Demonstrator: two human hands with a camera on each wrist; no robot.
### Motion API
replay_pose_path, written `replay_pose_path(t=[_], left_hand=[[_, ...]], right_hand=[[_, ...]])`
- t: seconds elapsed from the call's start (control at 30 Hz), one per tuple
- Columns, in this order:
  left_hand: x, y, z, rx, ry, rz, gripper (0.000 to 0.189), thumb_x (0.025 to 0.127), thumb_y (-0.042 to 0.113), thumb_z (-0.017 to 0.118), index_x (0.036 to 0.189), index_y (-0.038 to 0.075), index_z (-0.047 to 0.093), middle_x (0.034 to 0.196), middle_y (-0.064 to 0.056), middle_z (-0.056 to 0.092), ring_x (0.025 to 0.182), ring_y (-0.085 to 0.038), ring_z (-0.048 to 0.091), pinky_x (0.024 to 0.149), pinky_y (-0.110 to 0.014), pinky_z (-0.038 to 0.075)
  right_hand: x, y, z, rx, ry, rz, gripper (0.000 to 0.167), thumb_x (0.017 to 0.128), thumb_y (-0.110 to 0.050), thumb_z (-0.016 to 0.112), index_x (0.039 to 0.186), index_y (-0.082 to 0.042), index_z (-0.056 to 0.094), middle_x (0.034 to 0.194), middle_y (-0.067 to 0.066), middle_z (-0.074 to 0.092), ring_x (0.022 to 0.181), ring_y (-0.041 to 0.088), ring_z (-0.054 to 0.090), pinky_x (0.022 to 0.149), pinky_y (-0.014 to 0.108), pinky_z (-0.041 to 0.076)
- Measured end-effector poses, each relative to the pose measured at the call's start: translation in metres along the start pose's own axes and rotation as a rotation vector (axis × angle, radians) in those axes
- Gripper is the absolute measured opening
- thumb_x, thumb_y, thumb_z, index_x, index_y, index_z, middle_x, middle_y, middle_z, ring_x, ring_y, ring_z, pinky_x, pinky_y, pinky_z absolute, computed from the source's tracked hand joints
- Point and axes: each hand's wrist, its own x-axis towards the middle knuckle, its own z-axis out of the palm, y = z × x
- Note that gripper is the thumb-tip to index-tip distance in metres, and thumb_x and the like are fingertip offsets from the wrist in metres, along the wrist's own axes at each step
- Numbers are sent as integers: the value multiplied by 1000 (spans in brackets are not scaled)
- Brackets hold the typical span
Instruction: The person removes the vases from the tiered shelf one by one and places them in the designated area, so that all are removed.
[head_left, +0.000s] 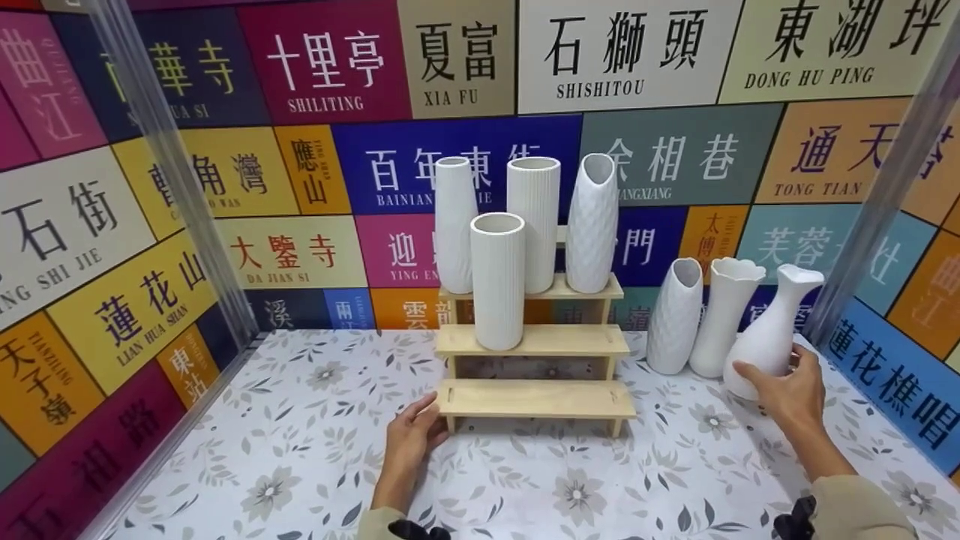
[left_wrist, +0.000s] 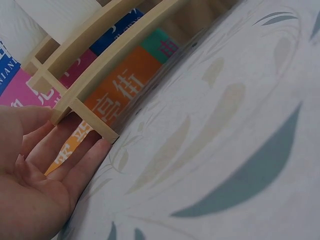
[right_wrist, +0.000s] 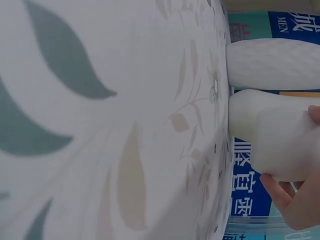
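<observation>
I have the R hand (head_left: pixel 796 394), mid-right of frame, gripping the narrow-necked vase (head_left: pixel 763 351), base clear of the table (head_left: pixel 315 465) (R-wrist view); the scalloped vase (head_left: pixel 721 319) stands adj., on its L. L hand (head_left: pixel 411 436), lower ctr., has fingers apart, touching the wooden stand (head_left: pixel 535 397) at its bottom step's L end.

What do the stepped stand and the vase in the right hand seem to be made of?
The stepped stand seems to be wood, matte: its tan boards show joint marks near the ends. The vase in the right hand looks smooth and evenly white, probably ceramic, though plastic cannot be excluded.
</observation>
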Motion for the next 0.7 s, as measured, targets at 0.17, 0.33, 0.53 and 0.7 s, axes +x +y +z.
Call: replay_pose_path(t=[0.17,0.33,0.53,0.7], left_hand=[[1,0,1,23,19,-12,45,102,19,57,141,-2,54,137,-27,59,114,-31,68,89,-37,62],[1,0,1,29,20,-13,45,102,20,58,141,-1,54,139,-27,58,116,-30,67,89,-37,62],[2,0,1,27,18,-23,45,101,20,58,141,0,55,137,-27,59,113,-27,67,89,-36,62],[2,-1,1,32,24,-25,44,102,20,58,141,0,55,137,-26,60,112,-26,68,88,-35,62]], right_hand=[[4,8,3,-6,5,42,103,91,-49,68,160,-5,5,164,27,17,142,47,32,113,64,39],[10,14,4,-7,20,79,102,91,-46,69,160,-6,5,165,26,15,144,48,30,115,64,36],[15,18,2,11,24,121,102,92,-40,69,160,-8,2,167,23,10,149,48,24,118,65,31],[19,21,3,27,30,127,101,92,-37,70,160,-7,2,167,23,10,150,47,23,120,64,29]])
